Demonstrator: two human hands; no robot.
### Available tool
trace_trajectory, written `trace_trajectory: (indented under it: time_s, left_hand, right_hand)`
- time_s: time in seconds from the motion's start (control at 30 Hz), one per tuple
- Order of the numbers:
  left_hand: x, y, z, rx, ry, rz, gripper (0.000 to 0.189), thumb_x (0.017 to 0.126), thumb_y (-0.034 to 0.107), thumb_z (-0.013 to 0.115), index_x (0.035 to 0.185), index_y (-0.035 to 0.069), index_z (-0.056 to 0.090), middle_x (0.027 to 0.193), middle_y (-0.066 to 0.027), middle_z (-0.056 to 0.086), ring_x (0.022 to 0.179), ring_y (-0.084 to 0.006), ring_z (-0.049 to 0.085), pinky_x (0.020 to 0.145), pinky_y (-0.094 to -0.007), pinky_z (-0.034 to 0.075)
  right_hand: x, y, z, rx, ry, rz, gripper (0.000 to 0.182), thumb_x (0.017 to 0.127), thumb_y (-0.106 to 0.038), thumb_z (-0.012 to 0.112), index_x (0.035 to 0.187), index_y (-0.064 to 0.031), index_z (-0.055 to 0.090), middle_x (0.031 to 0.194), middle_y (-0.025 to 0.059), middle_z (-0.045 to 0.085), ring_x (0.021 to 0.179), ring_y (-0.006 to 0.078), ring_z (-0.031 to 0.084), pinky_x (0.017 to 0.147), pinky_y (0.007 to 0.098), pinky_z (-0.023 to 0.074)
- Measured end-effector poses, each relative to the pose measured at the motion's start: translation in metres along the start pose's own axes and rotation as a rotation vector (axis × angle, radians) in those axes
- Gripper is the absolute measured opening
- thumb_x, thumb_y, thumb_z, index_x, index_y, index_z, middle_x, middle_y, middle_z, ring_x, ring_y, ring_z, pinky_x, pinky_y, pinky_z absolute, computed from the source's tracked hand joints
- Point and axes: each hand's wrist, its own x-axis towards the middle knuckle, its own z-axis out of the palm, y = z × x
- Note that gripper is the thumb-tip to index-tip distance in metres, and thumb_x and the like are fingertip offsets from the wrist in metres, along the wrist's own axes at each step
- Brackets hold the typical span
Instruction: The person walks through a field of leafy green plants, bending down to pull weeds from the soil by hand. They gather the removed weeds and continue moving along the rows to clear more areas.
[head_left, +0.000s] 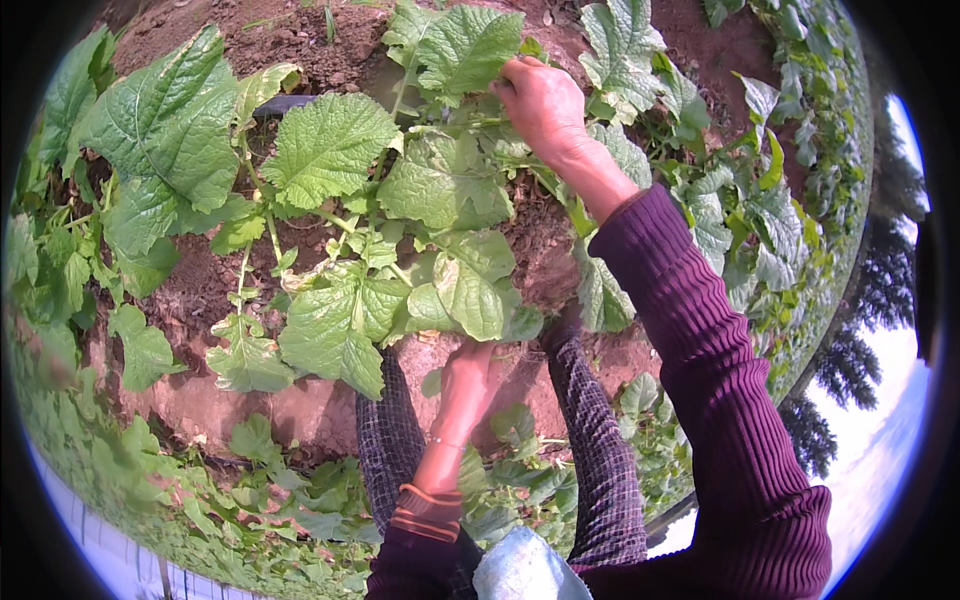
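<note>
My right hand (544, 105) reaches into the top of a broad-leaved vegetable plant. Its fingers are curled beside a large toothed green leaf (472, 49), and the fingertips are turned out of sight. Lower down, my left hand (469, 375) extends from below under a cluster of leaves. A pale-blotched leaf (469, 296) covers its fingers, so what they grip cannot be seen. Left of that hand hangs another wide leaf (349, 315). Wrinkled green leaves (330, 150) spread across the middle, some with dry, yellowed patches.
Reddish-brown soil (337, 45) shows between the plants. My checked trouser legs (600, 450) straddle the lower edge of the bed. More leafy plants (750, 202) grow to the right, and another row (300, 495) lies behind my legs. A pale blue cloth-like item (529, 566) hangs at the bottom.
</note>
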Motion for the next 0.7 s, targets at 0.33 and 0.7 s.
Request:
trace_trajectory:
  time_s: [0.33,0.7]
  left_hand:
    - [0.001,0.006,0.014,0.136,-0.114,-0.057,0.020,0.078,0.010,0.048,0.095,0.001,0.057,0.079,-0.0228,0.058,0.074,-0.0373,0.057,0.067,-0.0431,0.046]
    - [0.012,0.007,0.035,0.243,-0.210,-0.110,0.019,0.082,0.011,0.049,0.094,0.001,0.059,0.075,-0.0236,0.058,0.071,-0.0373,0.058,0.064,-0.0425,0.045]
  right_hand:
    - [0.009,0.126,-0.140,1.256,0.354,0.335,0.029,0.083,-0.014,0.059,0.107,0.0003,0.052,0.084,0.0065,0.057,0.062,0.0148,0.059,0.053,0.0245,0.0480]
    - [-0.050,0.222,0.013,0.481,-0.141,0.364,0.012,0.077,-0.005,0.057,0.088,-0.0033,0.062,0.072,0.0089,0.063,0.055,0.0123,0.062,0.056,0.0270,0.0489]
